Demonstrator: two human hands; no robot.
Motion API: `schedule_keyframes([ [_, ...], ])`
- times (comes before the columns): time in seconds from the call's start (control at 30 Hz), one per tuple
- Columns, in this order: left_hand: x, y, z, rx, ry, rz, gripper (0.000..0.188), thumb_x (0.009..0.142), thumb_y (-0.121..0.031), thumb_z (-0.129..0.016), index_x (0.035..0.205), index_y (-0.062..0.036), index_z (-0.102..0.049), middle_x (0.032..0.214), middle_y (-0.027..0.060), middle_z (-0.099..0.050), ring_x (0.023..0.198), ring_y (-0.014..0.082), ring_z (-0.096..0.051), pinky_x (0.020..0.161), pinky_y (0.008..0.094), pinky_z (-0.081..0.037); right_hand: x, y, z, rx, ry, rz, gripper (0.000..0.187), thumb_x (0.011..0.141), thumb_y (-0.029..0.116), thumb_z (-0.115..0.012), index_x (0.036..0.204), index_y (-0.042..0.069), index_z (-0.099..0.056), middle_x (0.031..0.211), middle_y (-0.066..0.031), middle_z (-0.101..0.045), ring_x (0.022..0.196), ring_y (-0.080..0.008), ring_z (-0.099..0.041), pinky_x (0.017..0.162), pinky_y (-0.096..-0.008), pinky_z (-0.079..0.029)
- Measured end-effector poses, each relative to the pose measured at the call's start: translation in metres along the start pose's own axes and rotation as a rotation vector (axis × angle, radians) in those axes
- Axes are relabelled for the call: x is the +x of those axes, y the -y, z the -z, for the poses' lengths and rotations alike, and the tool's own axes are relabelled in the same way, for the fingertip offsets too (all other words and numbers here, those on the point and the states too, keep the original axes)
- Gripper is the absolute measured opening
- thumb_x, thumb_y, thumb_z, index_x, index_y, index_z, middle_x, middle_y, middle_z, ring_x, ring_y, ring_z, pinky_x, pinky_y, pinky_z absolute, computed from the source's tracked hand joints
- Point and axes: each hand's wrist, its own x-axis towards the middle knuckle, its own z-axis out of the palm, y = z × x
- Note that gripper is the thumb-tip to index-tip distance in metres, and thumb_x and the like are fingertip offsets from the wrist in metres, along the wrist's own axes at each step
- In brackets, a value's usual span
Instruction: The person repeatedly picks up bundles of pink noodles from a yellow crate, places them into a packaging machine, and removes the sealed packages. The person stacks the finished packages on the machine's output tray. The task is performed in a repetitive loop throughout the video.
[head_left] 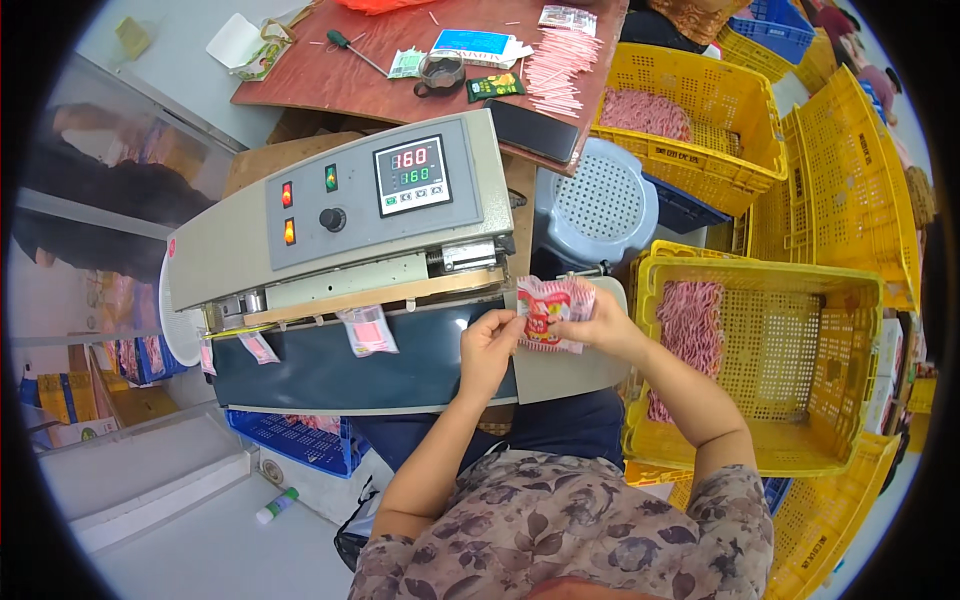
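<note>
My right hand point(608, 325) grips a small pink-and-white packet point(545, 308) with red print, perhaps several stacked together, at the right end of a grey band sealer point(345, 200). Thumb and fingers of my left hand point(488, 348) are pinched at the packet's left edge. Along the sealer's front, pink-and-clear packets hang from the sealing band: one packet point(369, 331) near the middle, another packet point(259, 347) further left, and one more at the far left end. The sealer has lit switches, a black knob point(332, 219) and a digital display point(412, 176).
A yellow crate point(760, 440) with pink packets stands at my right; another yellow crate point(680, 155) lies beyond a grey-blue stool point(600, 195). The red table point(310, 75) holds pink sticks point(562, 70), a phone point(525, 130), a dark cup point(440, 75) and a screwdriver point(355, 50).
</note>
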Motion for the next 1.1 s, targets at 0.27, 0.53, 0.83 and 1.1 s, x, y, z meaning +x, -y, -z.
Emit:
schedule_keyframes([
  [0.27,0.006,-0.014,0.034,-0.298,-0.177,0.149,0.008,0.08,-0.002,-0.057,0.082,0.0053,-0.058,0.059,0.0027,-0.053,0.039,0.0051,-0.041,0.033,0.0174,-0.025,0.024,0.016,-0.007,0.097,0.025,-0.147,0.039,0.071,0.004,-0.068,0.106,0.001,-0.051,0.096,-0.0035,-0.059,0.086,-0.0097,-0.056,0.079,-0.0261,-0.046],
  [0.53,-0.015,-0.014,0.018,0.227,-0.382,-0.475,0.006,0.082,-0.004,-0.058,0.087,-0.0002,-0.056,0.068,-0.0021,-0.05,0.057,0.0017,-0.043,0.048,0.0149,-0.033,0.021,0.02,-0.003,-0.227,0.015,-0.038,0.039,0.07,0.008,-0.07,0.104,0.001,-0.052,0.091,-0.0019,-0.059,0.081,-0.0088,-0.056,0.076,-0.026,-0.046],
  [0.83,0.01,-0.015,0.008,-0.343,-0.084,0.177,0.009,0.08,-0.002,-0.06,0.086,0.0033,-0.059,0.062,0.0022,-0.054,0.044,0.004,-0.042,0.035,0.0161,-0.028,0.022,0.012,-0.004,0.039,-0.088,-0.111,0.042,0.068,0.009,-0.074,0.104,0.001,-0.053,0.094,-0.004,-0.06,0.085,-0.0108,-0.056,0.077,-0.0279,-0.046],
  [1.1,-0.002,-0.012,0.054,-0.262,-0.491,-0.07,0.008,0.08,-0.002,-0.059,0.085,0.0022,-0.056,0.067,0.0042,-0.054,0.045,0.0044,-0.042,0.037,0.0163,-0.031,0.027,0.016,-0.002,0.19,-0.035,-0.203,0.037,0.071,0.007,-0.07,0.104,0.001,-0.053,0.095,-0.0056,-0.059,0.084,-0.0111,-0.057,0.075,-0.0276,-0.047],
])
